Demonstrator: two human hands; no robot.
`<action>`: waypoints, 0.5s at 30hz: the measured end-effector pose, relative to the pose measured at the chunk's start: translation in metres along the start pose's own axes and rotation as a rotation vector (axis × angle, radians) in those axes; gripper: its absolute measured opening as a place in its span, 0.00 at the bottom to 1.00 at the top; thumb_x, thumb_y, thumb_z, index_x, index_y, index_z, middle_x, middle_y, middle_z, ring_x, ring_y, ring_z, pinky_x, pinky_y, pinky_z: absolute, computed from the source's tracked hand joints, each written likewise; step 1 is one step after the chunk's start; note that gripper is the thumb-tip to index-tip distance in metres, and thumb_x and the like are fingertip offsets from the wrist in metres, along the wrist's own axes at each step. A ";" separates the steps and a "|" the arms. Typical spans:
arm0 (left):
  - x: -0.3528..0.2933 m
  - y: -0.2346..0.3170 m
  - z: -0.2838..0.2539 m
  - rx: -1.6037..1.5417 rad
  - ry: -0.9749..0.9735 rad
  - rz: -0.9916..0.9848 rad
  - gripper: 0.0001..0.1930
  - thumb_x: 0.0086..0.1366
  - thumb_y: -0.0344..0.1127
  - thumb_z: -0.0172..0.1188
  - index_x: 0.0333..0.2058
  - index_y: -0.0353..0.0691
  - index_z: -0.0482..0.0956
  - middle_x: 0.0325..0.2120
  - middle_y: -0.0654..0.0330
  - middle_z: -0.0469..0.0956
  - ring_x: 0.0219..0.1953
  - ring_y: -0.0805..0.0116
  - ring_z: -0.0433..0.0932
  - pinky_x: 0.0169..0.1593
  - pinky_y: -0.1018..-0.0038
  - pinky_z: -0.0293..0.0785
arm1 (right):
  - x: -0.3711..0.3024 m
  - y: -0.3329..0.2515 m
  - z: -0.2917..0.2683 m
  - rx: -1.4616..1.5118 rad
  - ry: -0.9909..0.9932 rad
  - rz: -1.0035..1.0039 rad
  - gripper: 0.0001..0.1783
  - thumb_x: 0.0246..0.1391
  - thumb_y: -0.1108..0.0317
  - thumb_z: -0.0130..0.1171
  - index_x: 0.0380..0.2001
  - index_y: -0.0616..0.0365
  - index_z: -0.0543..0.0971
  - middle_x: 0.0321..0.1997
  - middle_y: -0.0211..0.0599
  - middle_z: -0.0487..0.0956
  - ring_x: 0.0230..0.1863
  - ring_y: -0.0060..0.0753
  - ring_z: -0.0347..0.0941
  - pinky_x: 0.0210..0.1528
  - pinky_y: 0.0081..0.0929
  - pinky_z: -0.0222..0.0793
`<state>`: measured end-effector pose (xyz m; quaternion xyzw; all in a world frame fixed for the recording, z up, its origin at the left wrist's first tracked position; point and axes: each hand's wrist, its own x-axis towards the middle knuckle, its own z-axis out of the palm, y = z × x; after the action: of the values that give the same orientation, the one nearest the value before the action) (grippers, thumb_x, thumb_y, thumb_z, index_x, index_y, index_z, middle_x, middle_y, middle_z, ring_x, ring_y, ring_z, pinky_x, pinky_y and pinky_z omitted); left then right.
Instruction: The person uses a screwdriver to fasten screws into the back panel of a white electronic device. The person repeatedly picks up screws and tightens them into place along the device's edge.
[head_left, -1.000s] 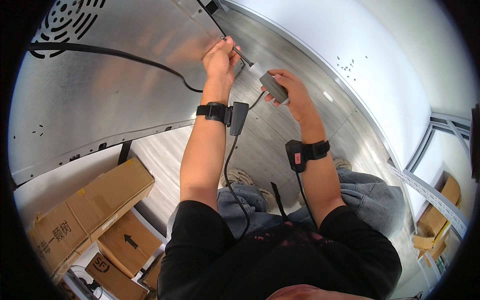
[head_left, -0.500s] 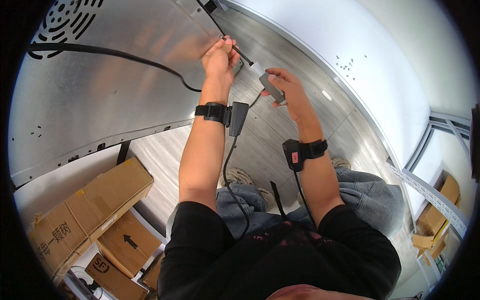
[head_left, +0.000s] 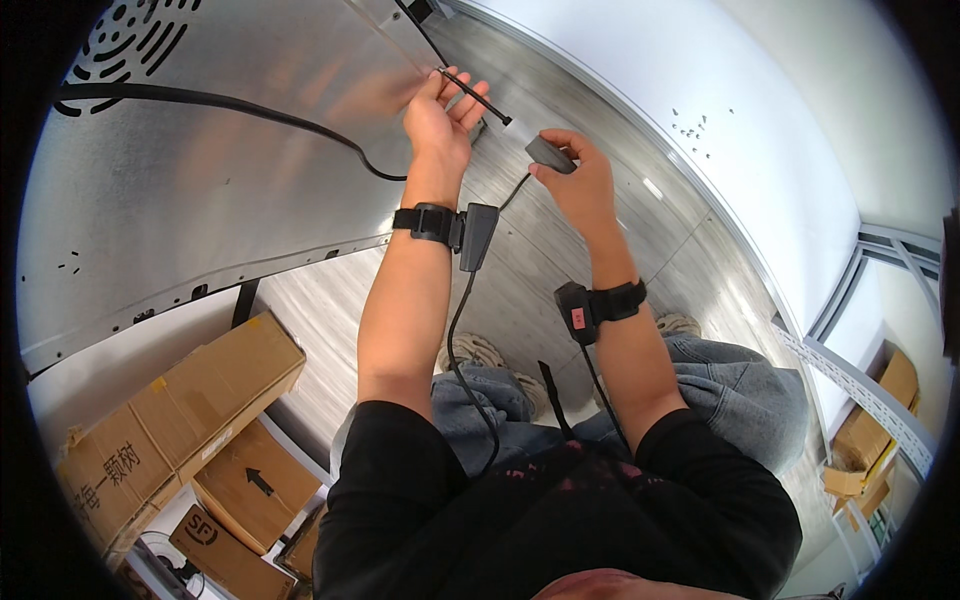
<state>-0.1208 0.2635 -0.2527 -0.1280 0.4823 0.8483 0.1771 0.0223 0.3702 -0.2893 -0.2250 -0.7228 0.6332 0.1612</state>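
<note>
Between my hands is a screwdriver-like tool with a grey block-shaped body, a white collar and a thin black shaft. My right hand grips the grey body, thumb below and fingers over its top. The thumb and forefinger of my left hand pinch the shaft near its far end, while the other fingers are spread and half curled. Just left of that hand stands a large metal panel with vent slots. A black cable crosses it, disappearing behind my left wrist.
Cardboard boxes are stacked at lower left. A white curved wall runs along the right, with a metal frame and another carton beyond. Both wrists wear black strapped devices with cords. Grey wood-patterned floor lies below.
My left fingers have uncurled and spread, showing more of the shaft. My right hand has turned the grey body to a flatter angle, and its fingers have shifted along it.
</note>
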 end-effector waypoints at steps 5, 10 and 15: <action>0.003 -0.004 0.003 0.091 0.059 0.053 0.11 0.66 0.36 0.48 0.38 0.33 0.71 0.33 0.55 0.73 0.32 0.56 0.80 0.33 0.68 0.81 | -0.004 0.000 0.005 -0.194 0.130 -0.184 0.20 0.35 0.77 0.67 0.38 0.57 0.77 0.39 0.39 0.73 0.38 0.37 0.73 0.40 0.30 0.70; 0.004 -0.004 0.003 0.106 0.069 0.033 0.10 0.66 0.36 0.49 0.38 0.33 0.72 0.32 0.55 0.74 0.32 0.57 0.80 0.34 0.67 0.81 | -0.004 0.007 0.004 -0.125 0.070 -0.143 0.20 0.37 0.76 0.66 0.39 0.58 0.76 0.38 0.40 0.74 0.38 0.35 0.73 0.40 0.29 0.69; 0.008 0.000 -0.004 0.100 0.041 0.009 0.10 0.65 0.35 0.49 0.39 0.34 0.72 0.32 0.55 0.74 0.32 0.57 0.79 0.35 0.65 0.80 | 0.003 0.008 -0.005 0.174 -0.171 0.164 0.20 0.41 0.73 0.65 0.41 0.59 0.75 0.35 0.37 0.76 0.33 0.27 0.71 0.37 0.24 0.67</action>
<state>-0.1277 0.2619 -0.2580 -0.1340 0.5283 0.8210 0.1698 0.0238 0.3768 -0.2970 -0.2138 -0.6555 0.7213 0.0657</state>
